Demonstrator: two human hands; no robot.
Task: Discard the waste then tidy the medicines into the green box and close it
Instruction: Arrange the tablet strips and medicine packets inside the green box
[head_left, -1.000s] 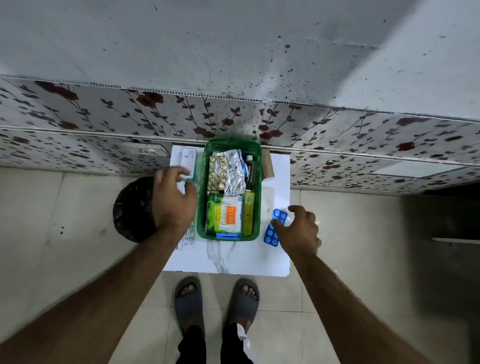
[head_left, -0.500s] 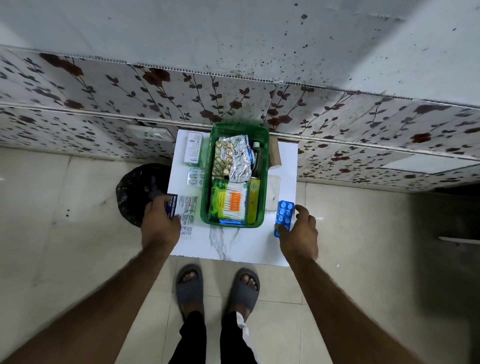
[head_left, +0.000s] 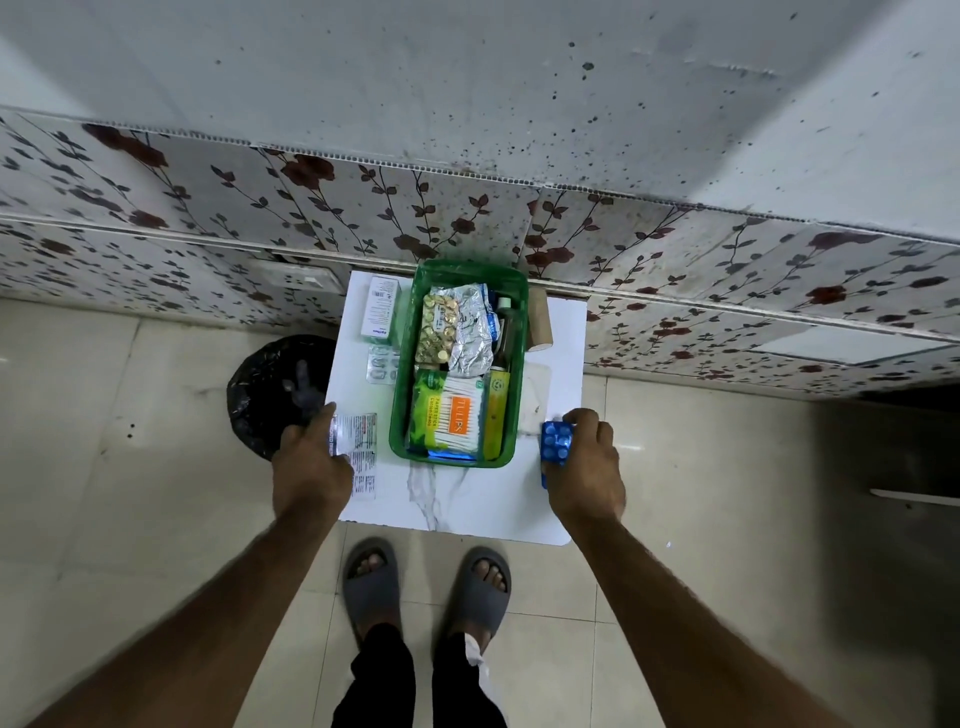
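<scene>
The blue blister strip (head_left: 557, 440) has been lifted off the white table (head_left: 467, 499) since a moment ago; the right hand (head_left: 584, 467) now pinches it just right of the green box (head_left: 415, 415), long axis pointing away from the person. The left hand (head_left: 310, 467) grips a printed wrapper (head_left: 358, 441) at the table's left edge. The box holds a cotton-swab pack (head_left: 451, 413), blister strips (head_left: 437, 327) and a bottle (head_left: 504, 343).

Open green box (head_left: 400, 415) (packed), blue blister pack (head_left: 556, 440) beside

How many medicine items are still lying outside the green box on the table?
4 that I can see: a white carton left of the green box, a clear blister strip below it, a printed packet under the left hand, and a blue blister pack in the right hand.
</scene>
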